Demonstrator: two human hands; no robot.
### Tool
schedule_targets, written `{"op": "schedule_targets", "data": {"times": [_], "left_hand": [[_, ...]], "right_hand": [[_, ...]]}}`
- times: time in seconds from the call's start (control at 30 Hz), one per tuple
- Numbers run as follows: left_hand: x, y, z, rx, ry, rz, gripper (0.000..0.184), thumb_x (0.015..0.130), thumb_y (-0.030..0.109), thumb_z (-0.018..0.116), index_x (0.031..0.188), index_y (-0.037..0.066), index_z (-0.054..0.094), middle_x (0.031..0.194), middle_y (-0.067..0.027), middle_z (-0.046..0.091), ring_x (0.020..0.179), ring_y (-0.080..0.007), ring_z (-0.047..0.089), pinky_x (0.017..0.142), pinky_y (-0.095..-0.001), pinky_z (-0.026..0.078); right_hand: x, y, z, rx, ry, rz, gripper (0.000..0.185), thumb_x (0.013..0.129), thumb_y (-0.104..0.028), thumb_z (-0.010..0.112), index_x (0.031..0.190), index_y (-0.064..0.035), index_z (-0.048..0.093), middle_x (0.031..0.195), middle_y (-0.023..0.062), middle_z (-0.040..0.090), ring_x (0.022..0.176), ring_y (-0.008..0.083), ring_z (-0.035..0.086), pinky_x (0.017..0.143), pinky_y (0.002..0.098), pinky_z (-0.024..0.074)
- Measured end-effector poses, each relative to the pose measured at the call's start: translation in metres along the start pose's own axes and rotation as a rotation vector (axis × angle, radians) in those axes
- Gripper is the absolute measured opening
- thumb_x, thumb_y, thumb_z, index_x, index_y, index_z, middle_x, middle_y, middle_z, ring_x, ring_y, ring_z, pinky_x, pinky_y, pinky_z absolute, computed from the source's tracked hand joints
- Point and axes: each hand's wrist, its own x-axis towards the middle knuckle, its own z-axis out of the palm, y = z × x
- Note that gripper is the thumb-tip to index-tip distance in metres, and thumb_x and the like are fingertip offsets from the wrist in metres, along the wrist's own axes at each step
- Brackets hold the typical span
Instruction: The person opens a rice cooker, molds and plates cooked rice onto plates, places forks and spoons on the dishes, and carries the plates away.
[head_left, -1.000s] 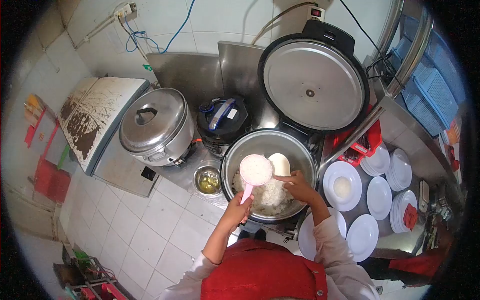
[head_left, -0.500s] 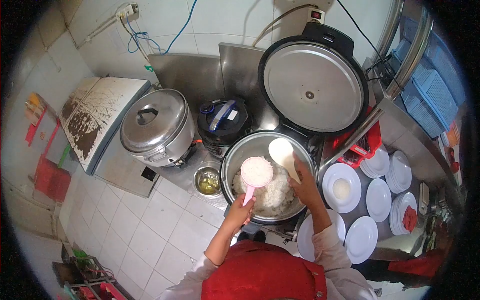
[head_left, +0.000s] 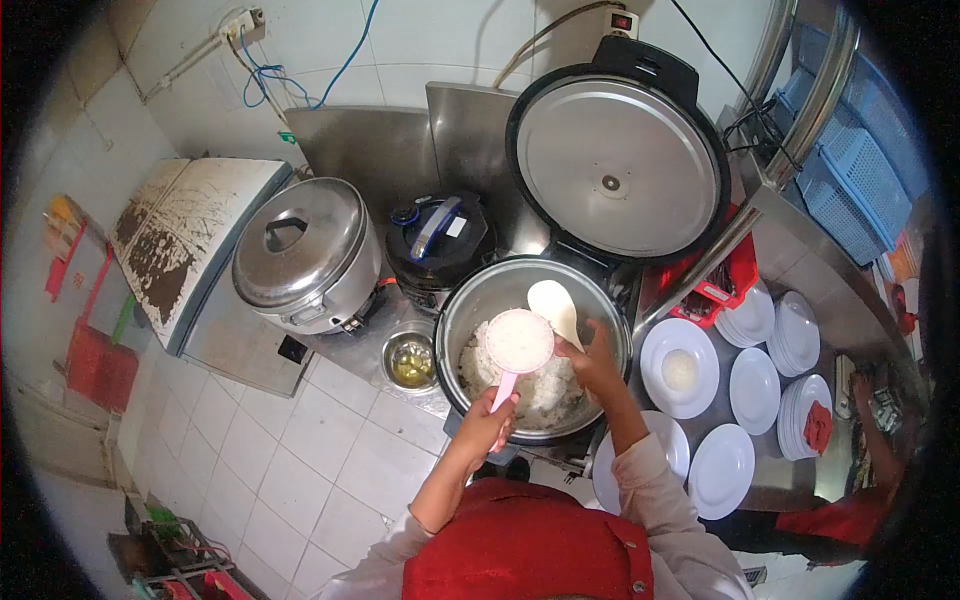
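Left hand (head_left: 487,425), wrapped round handle, holds scoop (head_left: 505,387) of rice (head_left: 519,342) over cooker (head_left: 488,297) | right hand (head_left: 597,365), fingers curled, grips paddle (head_left: 550,302), just right | a knock from paddle could spill rice

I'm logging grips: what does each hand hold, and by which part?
Left hand: the pink scoop, by its handle. Right hand: the pale paddle, by its handle.

You can read no words, brands or numbers from here. The white label (head_left: 456,227) on the black lid (head_left: 468,250) is too small for you to make out, as is any marking around the red switch (head_left: 621,22) on the wall.
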Motion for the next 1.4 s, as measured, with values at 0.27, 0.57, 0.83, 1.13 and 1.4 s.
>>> {"op": "schedule_targets", "data": {"times": [0.27,0.57,0.83,1.13,1.4], "left_hand": [[0.000,0.000,-0.006,-0.025,0.054,0.022,0.022,0.090,0.026,0.056,0.102,0.010,0.048,0.059,0.0050,0.040,0.039,-0.0040,0.032,0.032,-0.0189,0.026],[0.006,-0.010,-0.002,-0.067,0.022,-0.037,0.018,0.090,0.025,0.055,0.099,0.011,0.049,0.058,0.0047,0.041,0.037,-0.0047,0.033,0.031,-0.0196,0.026],[0.000,0.005,0.002,-0.165,-0.064,-0.066,0.019,0.089,0.025,0.056,0.098,0.010,0.047,0.058,0.0063,0.039,0.041,-0.0036,0.033,0.034,-0.0188,0.026],[0.003,0.009,0.000,-0.133,0.021,0.028,0.019,0.091,0.025,0.053,0.096,0.008,0.047,0.059,0.0032,0.041,0.039,-0.0054,0.036,0.032,-0.0212,0.027],[0.010,-0.006,-0.001,0.081,0.132,0.142,0.018,0.092,0.024,0.052,0.097,0.008,0.046,0.057,0.0023,0.041,0.036,-0.0063,0.035,0.030,-0.0217,0.025]], "right_hand": [[-0.003,-0.023,-0.019,0.213,-0.236,0.076,0.079,0.060,-0.011,0.081,0.122,0.0000,0.034,0.101,0.0183,0.062,0.084,0.0238,0.062,0.074,0.0355,0.0473],[-0.019,-0.065,-0.011,1.248,-0.398,0.250,0.046,0.089,-0.014,0.053,0.130,-0.0074,0.033,0.125,0.0131,0.051,0.042,0.0018,0.030,0.036,0.0168,0.0288],[-0.056,-0.069,0.007,1.081,-0.325,0.270,0.053,0.091,-0.019,0.050,0.137,-0.0122,0.026,0.129,0.0097,0.050,0.041,0.0032,0.026,0.036,0.0170,0.0256],[-0.061,-0.028,0.008,0.465,-0.053,0.026,0.058,0.091,-0.025,0.052,0.140,-0.0127,0.023,0.120,0.0195,0.054,0.055,0.0051,0.044,0.049,0.0185,0.0365],[-0.069,-0.075,-0.027,-0.212,-0.081,-0.326,0.032,0.093,-0.020,0.045,0.117,-0.0003,0.053,0.112,0.0188,0.058,0.099,0.0327,0.058,0.086,0.0382,0.0441]]}}
